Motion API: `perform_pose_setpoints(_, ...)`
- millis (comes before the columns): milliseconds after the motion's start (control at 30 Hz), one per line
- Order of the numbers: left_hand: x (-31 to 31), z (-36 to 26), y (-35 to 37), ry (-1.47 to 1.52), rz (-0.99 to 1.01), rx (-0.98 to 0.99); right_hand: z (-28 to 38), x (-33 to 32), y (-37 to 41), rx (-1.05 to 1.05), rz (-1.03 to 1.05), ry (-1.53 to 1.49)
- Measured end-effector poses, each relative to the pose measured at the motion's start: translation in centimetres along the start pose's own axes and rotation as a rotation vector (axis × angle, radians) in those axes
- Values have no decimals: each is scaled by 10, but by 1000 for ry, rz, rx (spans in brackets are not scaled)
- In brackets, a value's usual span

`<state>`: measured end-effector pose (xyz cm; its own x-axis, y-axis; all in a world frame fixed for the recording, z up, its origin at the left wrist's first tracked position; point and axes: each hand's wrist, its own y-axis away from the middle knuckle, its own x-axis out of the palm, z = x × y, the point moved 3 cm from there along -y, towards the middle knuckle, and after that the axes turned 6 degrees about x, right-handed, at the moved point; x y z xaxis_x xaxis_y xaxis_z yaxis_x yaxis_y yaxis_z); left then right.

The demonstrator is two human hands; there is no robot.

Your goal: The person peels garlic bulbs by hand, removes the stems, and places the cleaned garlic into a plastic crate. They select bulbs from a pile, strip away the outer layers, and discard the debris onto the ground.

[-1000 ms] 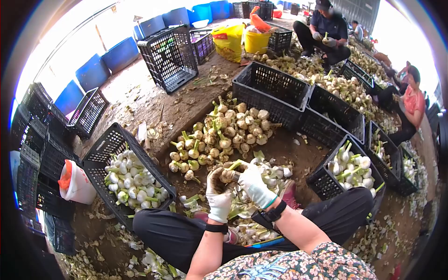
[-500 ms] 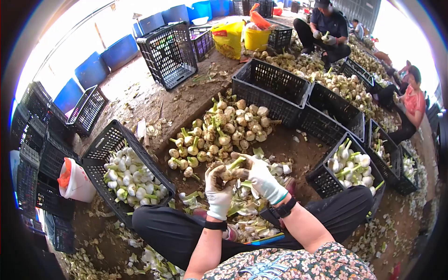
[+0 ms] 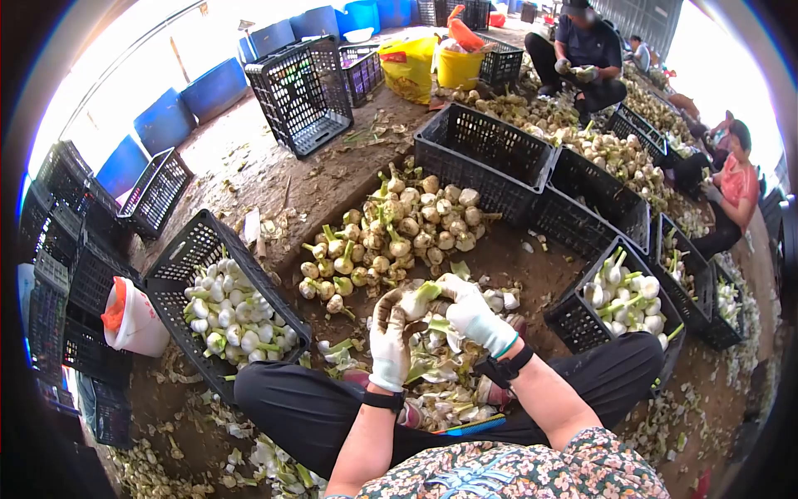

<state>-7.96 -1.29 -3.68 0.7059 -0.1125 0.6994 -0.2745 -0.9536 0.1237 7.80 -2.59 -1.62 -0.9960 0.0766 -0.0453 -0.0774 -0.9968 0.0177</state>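
Observation:
Between my two gloved hands is a garlic bulb with a short green stem, its surface now pale. My left hand is closed round it from the left, the glove's fingers stained brown. My right hand has its fingers curled at the stem side; its fingertips are partly hidden. Below the hands lies a heap of peeled garlic skins and leaves. Just beyond them sits a pile of unpeeled garlic bulbs with soil-coloured skins.
A black crate at my left holds white garlic bulbs; another crate with garlic stands at my right. More black crates line the far side. A white bucket is far left. Co-workers sit in the back right.
The bulb between my hands has gone from brownish to pale, its outer skin peeled back or off. My right hand has shifted slightly, and its fingers are more curled.

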Motion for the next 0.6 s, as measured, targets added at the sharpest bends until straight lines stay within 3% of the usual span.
perform_pose_setpoints(33, 3, 3, 0, 1, -1, 0, -2, -1, 2, 1, 1, 0)
perform_pose_setpoints(100, 13, -2, 3, -306, 104, 255, 13, 2, 8, 205, -59, 160)
perform_pose_setpoints(133, 8, 1, 3, -338, 119, 295, 14, 7, 8, 239, -74, -10)
perform_pose_setpoints(233, 7, -4, 4, -345, 60, 230, 1, 4, 11, 256, -101, -151)
perform_pose_setpoints(267, 8, -10, 4, -207, 26, 115, -3, 4, 10, 266, -93, -220)
perform_pose_setpoints(367, 3, -10, -3, -98, 90, 0, -4, 1, 11, 193, -43, -199)
perform_pose_setpoints(467, 10, -8, -1, -472, 120, 230, 7, 4, 12, 197, -13, -221)
perform_pose_setpoints(533, 1, -7, -3, -285, 141, 151, 19, -4, 15, 233, -8, -241)
perform_pose_setpoints(567, 7, -13, -1, -180, 163, 101, -6, -19, 12, 177, -169, -367)
perform_pose_setpoints(600, 9, -16, 0, -133, 212, 77, -19, -29, 7, 302, -276, -533)
